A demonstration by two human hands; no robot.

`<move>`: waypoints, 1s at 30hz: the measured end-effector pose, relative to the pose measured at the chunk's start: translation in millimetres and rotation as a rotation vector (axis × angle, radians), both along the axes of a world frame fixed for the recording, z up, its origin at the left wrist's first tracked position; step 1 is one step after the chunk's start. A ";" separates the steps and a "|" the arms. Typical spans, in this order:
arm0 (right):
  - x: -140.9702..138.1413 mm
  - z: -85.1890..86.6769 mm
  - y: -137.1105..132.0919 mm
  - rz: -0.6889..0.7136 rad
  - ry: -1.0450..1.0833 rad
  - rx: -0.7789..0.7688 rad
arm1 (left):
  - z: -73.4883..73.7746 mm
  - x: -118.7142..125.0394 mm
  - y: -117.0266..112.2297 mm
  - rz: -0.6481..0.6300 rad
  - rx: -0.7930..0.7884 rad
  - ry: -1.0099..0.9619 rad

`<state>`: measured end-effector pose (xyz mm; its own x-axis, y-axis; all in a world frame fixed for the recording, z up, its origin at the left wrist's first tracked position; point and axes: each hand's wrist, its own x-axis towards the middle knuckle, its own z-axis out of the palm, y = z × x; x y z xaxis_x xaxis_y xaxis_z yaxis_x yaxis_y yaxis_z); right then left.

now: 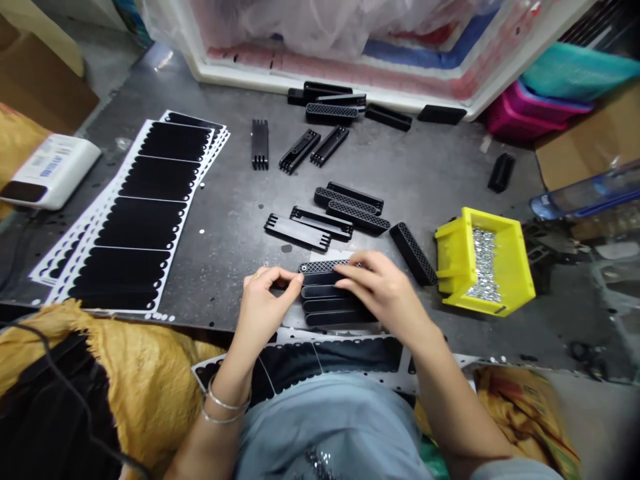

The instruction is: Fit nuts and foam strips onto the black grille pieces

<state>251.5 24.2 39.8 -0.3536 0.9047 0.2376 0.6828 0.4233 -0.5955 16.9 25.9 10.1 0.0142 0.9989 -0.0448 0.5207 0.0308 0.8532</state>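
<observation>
In front of me several narrow black bars (330,305) lie side by side in a row at the table's front edge. The farthest bar (323,267) has a lattice top with a small round piece at its left end; the nearer ones have smooth tops. My left hand (267,300) pinches thumb and forefinger at the left end of the smooth black strip (320,278) just below the lattice bar. At its right end, my right hand (383,287) has its fingers closed over the strip, covering the right ends of the bars. The exact contact under the fingertips is hidden.
Loose black bars (357,217) lie across the mid-table. A yellow bin (513,267) of small silvery pieces stands right. Sheets of black stickers (145,220) and a white device (55,170) are left. A white foam box (280,80) borders the back.
</observation>
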 end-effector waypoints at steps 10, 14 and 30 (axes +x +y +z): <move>35.4 -19.3 0.3 -0.112 0.320 -0.129 | -1.8 -3.1 6.1 -0.017 0.048 0.009; 40.6 -4.4 -14.8 -0.174 0.169 0.099 | 7.0 -0.7 -3.2 -0.003 0.174 0.155; 67.3 9.6 -110.7 -0.069 0.265 -0.022 | 31.2 94.9 -72.7 -0.517 0.154 -0.084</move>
